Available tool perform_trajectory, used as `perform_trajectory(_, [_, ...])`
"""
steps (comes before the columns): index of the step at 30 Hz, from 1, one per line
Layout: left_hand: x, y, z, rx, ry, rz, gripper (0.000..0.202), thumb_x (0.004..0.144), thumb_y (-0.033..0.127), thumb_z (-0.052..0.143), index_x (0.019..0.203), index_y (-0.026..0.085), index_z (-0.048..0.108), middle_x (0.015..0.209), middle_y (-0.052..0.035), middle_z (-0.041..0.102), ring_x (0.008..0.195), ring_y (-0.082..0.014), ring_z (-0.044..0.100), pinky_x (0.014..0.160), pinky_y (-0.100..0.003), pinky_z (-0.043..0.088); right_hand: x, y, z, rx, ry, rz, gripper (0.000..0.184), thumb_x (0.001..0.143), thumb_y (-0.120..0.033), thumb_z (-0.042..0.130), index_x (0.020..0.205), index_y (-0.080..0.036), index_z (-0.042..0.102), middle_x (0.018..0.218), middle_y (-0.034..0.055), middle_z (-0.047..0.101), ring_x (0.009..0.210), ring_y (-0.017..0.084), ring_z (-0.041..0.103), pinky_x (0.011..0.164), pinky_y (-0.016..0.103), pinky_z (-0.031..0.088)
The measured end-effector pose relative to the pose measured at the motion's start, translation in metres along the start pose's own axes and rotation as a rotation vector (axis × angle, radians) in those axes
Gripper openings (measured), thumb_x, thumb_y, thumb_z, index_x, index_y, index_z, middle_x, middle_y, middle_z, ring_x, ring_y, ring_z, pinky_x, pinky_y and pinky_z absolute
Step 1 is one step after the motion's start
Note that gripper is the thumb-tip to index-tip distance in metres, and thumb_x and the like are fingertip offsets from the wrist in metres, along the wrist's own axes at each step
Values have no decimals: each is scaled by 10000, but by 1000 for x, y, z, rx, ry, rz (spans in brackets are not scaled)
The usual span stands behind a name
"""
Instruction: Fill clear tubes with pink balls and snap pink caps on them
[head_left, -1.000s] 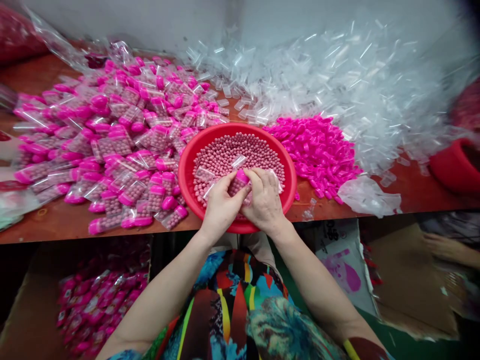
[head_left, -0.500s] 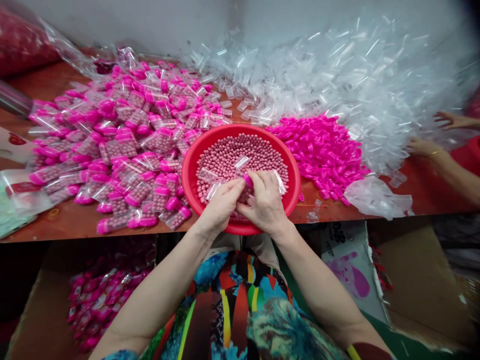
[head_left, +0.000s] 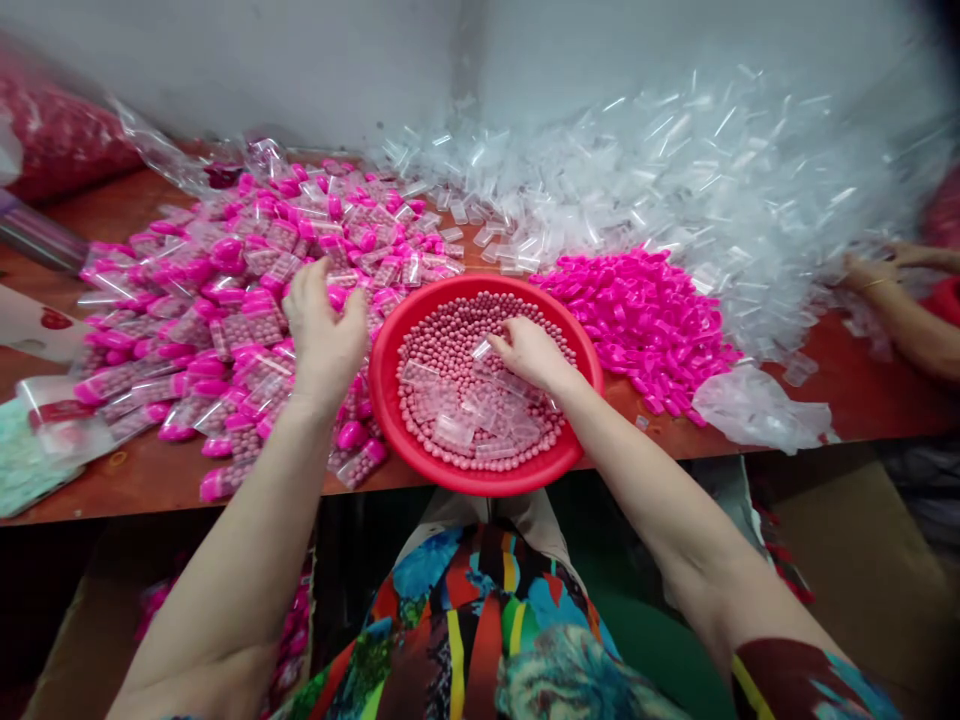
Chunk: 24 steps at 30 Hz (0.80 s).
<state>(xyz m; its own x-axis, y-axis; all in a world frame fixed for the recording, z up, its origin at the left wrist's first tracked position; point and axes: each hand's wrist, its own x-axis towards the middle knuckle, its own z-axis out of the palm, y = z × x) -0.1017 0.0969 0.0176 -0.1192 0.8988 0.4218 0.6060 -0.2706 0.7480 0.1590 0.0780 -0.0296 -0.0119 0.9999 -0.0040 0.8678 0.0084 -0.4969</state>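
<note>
In the head view my left hand point(head_left: 326, 325) is over the heap of bead-filled clear cases with pink caps point(head_left: 247, 270). Its fingers are apart and I see nothing in them. My right hand point(head_left: 534, 355) reaches into the red basin point(head_left: 382, 400), its fingers closed on a clear plastic case point(head_left: 484, 348). Pink beads point(head_left: 442, 330) cover the basin's floor, and several more clear cases point(head_left: 454, 430) lie among them near the front. The basin sits at the table's front edge and juts out over it.
Loose pink caps point(head_left: 645, 325) are heaped right of the basin. Behind them spreads a large pile of clear cases point(head_left: 675, 170). A crumpled plastic bag point(head_left: 761, 405) lies near the front edge. Another person's hands point(head_left: 874, 270) work at the far right.
My hands, together over the basin around a pink-capped piece, have parted. The left has gone left to the filled heap; the right has moved deeper into the basin, onto a clear case.
</note>
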Motion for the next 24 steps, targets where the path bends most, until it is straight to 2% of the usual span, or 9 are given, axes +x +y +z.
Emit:
perform_trajectory(2, [-2, 6, 20, 126, -118, 104, 335, 888, 243, 561, 1207, 169, 636, 1249, -104, 657, 1217, -253, 571, 1094, -429, 421, 8, -1, 9, 15, -53, 42, 168, 896, -288, 597, 874, -146, 684, 961, 165, 721, 937, 265, 650, 875, 360, 466])
perform_trajectory(5, [-16, 22, 63, 267, -583, 199, 238, 903, 222, 520, 1051, 131, 683, 1083, -116, 704, 1048, -241, 652, 971, -365, 497, 9, 0, 13, 94, -68, 16, 110, 879, -184, 575, 842, -149, 672, 909, 113, 727, 877, 218, 647, 828, 312, 460])
perform_trajectory(6, [-20, 26, 76, 345, -685, 206, 229, 897, 226, 534, 1033, 114, 681, 1078, -135, 699, 1028, -252, 657, 943, -362, 506, 7, 1, 11, 127, -77, 5, 118, 880, -166, 562, 833, -150, 669, 880, 87, 725, 843, 196, 644, 803, 292, 461])
perform_trajectory(8, [-25, 33, 96, 437, -789, 217, 228, 887, 229, 556, 1034, 99, 671, 1074, -154, 693, 1010, -267, 656, 912, -363, 511, 4, 3, 7, 197, -95, -9, 131, 883, -159, 553, 813, -148, 663, 824, 43, 712, 778, 161, 632, 747, 255, 459])
perform_trajectory(10, [-27, 38, 104, 450, -784, 276, 255, 896, 199, 524, 1089, 95, 653, 1111, -162, 679, 1051, -274, 635, 941, -372, 496, 3, 4, 4, 257, -94, -8, 156, 900, -176, 534, 813, -143, 659, 799, 20, 699, 749, 142, 621, 710, 234, 457])
perform_trajectory(13, [-23, 47, 102, 519, -676, 454, 321, 905, 150, 445, 1160, 84, 628, 1189, -192, 634, 1139, -303, 574, 998, -413, 464, 3, 0, 3, 323, -64, 14, 190, 929, -203, 500, 853, -141, 663, 837, 13, 701, 783, 136, 627, 737, 229, 471])
perform_trajectory(16, [-15, 52, 101, 684, -648, 537, 292, 888, 191, 453, 1059, 98, 671, 1120, -218, 632, 1119, -374, 546, 877, -465, 505, 4, -3, 0, 362, 47, 56, 159, 915, -180, 527, 979, -129, 663, 974, 54, 715, 914, 160, 644, 861, 264, 484])
perform_trajectory(20, [-5, 48, 122, 688, -777, 424, 209, 823, 190, 481, 815, 116, 677, 1120, -241, 608, 1056, -377, 577, 827, -450, 500, -10, 16, -18, 419, 387, 18, 228, 957, -238, 511, 1129, -143, 625, 1110, 89, 695, 1005, 167, 639, 933, 276, 482])
perform_trajectory(24, [-4, 43, 157, 379, -886, 144, 28, 645, 162, 604, 619, 160, 592, 915, -157, 637, 962, -321, 618, 903, -402, 464, -37, 83, -48, 253, 620, 128, 302, 1014, -286, 388, 1120, -158, 640, 1126, 104, 691, 1031, 183, 636, 944, 299, 486])
